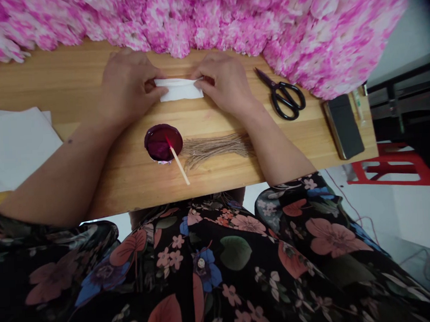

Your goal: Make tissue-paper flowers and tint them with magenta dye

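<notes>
We see a small white folded strip [181, 90] held just above or on the wooden table [130, 183], between the two hands and beyond a dark red dish; we cannot quite tell whether its lower edge touches the wood. Our left hand [128, 84] pinches its left end between thumb and fingers, and our right hand [226, 82] pinches its right end the same way.

On our side of the strip sits the dish [157, 147], full of deep red, with a pale stick [180, 167] leaning across its rim, its far tip red. Just right of the dish lies a bundle of thin brown strands [217, 147], running toward our right forearm.

Farther right we have black-handled scissors [284, 98], then a dark phone-like object [344, 127] near the table's edge. White sheets [18, 148] lie at the left, and pink and white flowers [201, 19] line the far side.
</notes>
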The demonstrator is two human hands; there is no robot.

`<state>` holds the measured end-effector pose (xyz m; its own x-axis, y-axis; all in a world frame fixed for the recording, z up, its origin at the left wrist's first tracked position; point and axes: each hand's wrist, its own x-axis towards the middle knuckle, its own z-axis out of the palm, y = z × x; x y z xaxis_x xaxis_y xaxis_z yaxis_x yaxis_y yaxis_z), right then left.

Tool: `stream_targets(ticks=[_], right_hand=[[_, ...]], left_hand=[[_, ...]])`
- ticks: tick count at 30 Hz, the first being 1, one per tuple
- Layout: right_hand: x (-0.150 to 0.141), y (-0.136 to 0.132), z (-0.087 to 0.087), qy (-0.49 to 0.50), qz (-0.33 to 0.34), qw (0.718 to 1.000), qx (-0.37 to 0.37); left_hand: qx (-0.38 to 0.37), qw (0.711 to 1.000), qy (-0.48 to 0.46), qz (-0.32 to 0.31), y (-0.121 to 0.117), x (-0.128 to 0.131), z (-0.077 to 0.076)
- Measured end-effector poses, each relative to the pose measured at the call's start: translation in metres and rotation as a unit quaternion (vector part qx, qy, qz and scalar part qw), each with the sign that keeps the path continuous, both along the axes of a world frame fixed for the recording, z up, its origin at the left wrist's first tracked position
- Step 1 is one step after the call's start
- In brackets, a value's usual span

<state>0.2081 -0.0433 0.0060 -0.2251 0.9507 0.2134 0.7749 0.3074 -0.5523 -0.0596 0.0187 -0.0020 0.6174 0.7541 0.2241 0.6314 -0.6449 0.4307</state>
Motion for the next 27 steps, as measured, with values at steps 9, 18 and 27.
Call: stream_targets(ticks=[9, 18, 27], right_hand=[[-0.001, -0.001, -0.002, -0.002, 0.001, 1.0, 0.013], [0.0, 0.006, -0.007, 0.006, 0.0, 1.0, 0.007], [0.002, 0.0, -0.003, 0.0, 0.007, 1.0, 0.004]], left_hand=[[0.044, 0.999, -0.015, -0.019, 0.009, -0.003, -0.014], [0.018, 0.999, -0.023, -0.018, 0.006, -0.001, -0.009], [0.004, 1.0, -0.013, 0.0, 0.007, 0.0, -0.013]])
